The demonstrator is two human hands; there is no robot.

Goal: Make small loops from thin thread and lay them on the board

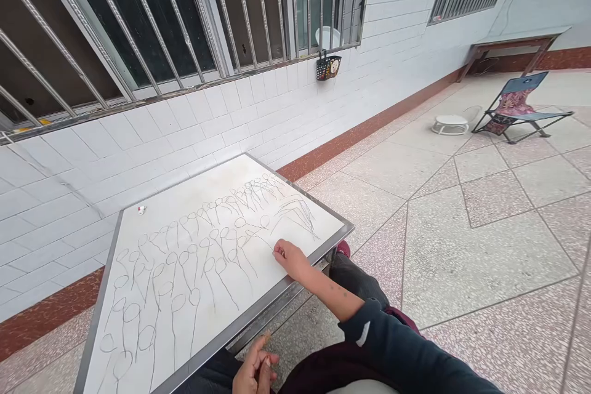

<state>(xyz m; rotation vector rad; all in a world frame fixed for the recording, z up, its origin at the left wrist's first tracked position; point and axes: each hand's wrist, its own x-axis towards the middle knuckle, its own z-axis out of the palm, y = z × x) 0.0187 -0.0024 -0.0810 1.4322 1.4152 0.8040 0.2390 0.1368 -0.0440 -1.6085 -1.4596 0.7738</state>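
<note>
A white board [184,181] with a grey metal rim lies before me, covered in pencil-like line drawings [226,203] of round-headed figures in rows. My right hand [289,257] rests on its right part, at the end of a drawn line. Its fingers are pinched together; whatever they hold is too small or hidden to make out. Below the board's near edge, by my lap, my left hand [256,369] is held with fingers loosely bent and apart, and no held thing shows. A small white and red item [141,210] lies near the board's far left corner.
A white tiled wall [221,111] with barred windows stands behind the board. A small black basket [329,66] hangs from the bars. On the tiled floor to the right are a folding chair [517,104], a low white stool [450,122] and a table [517,43].
</note>
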